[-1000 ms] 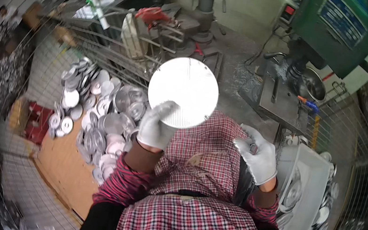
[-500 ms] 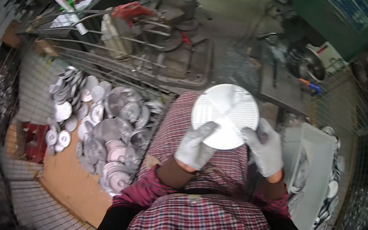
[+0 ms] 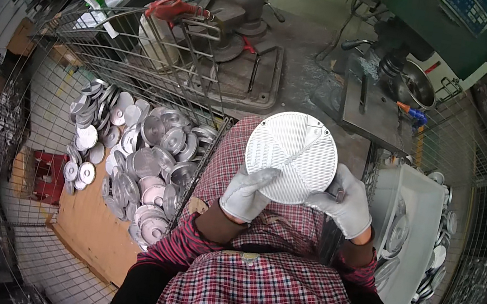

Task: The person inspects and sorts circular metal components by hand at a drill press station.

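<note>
A round silvery metal disc (image 3: 292, 153) with ribbed quarters and small holes near its upper edge is held up over my lap, its ribbed face toward me. My left hand (image 3: 245, 193), in a pale grey work glove, grips its lower left edge with the thumb lying on the face. At the lower right edge my right hand (image 3: 346, 204), gloved alike, pinches the disc between thumb and fingers. The fingers behind the disc are hidden. A checked apron (image 3: 273, 288) covers my lap below.
To the left a wire cage (image 3: 33, 171) holds many metal discs (image 3: 153, 164) on a cardboard sheet (image 3: 92, 236). At right stands a whitish plastic bin (image 3: 420, 210) with more discs inside. Ahead are a drill press table (image 3: 369, 108), a red air gun (image 3: 173, 10) and a metal bowl (image 3: 414, 86).
The disc has moved slightly left and turned, so its ribs and holes show more clearly. Both hands have kept hold of it and shifted with it.
</note>
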{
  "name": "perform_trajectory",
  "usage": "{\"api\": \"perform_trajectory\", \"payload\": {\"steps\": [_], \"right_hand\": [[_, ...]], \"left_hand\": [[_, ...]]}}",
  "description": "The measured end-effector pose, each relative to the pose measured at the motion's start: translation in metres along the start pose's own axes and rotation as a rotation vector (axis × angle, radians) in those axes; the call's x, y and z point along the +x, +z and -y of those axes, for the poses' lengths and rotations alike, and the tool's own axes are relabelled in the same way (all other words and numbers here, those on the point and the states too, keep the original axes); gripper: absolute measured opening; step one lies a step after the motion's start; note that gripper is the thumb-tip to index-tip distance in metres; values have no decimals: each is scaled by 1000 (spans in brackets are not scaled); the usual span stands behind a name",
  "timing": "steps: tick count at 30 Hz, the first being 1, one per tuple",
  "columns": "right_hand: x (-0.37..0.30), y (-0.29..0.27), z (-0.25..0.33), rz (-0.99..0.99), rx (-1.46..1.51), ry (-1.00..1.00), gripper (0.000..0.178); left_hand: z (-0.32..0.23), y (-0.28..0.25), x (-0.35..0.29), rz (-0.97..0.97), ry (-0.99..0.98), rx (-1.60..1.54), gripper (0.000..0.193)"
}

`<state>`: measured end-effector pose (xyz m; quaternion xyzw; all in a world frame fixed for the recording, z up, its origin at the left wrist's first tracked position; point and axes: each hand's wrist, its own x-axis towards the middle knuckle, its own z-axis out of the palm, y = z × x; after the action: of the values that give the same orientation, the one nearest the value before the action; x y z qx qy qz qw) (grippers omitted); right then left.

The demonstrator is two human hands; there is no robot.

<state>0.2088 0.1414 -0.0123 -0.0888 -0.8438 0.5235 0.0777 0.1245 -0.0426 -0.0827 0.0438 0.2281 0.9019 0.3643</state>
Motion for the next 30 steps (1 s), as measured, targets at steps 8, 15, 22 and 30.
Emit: {"api": "perform_trajectory", "payload": {"steps": [8,15,22,30], "right_hand": [[-7,-4,-3,-107,344,85,51],[-9,-9,-3,-84,388,141,50],[-4,-5,-5,-61,495,154,53],[4,3,-30,-112,476,71,55]], "left_hand": [[3,28,11,51,-109,-275,57],[9,31,15,66,-162,-309,60],[10,31,14,-5,-145,-115,73],[12,25,11,-42,-123,-72,68]]}}
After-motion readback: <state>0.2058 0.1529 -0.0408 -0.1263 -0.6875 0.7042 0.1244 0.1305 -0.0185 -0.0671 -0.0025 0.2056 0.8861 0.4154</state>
